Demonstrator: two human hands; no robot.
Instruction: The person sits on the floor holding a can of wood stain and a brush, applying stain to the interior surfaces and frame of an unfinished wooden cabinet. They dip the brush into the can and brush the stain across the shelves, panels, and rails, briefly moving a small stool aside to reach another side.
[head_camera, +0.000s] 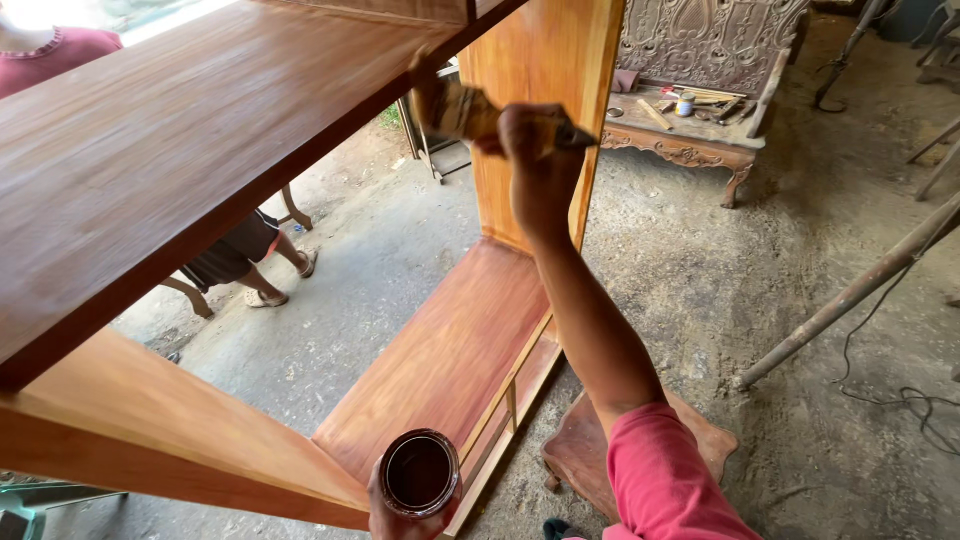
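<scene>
Stained wooden shelf unit lying on dusty workshop floor, right hand grip clenched on brush at far upright edge, left hand grasping dark tin near, open floor right, carved bench far.

Wooden cabinet: reddish-brown stained panels with streaked grain; paler orange along front edges. Tin: dark brown liquid, brown-smeared rim. Brush: pale bristles, stained brown. Sleeve: pink. Carved bench: grey-brown, scrolled relief pattern. Ground: grey, dusty. Small stool: reddish brown.
</scene>
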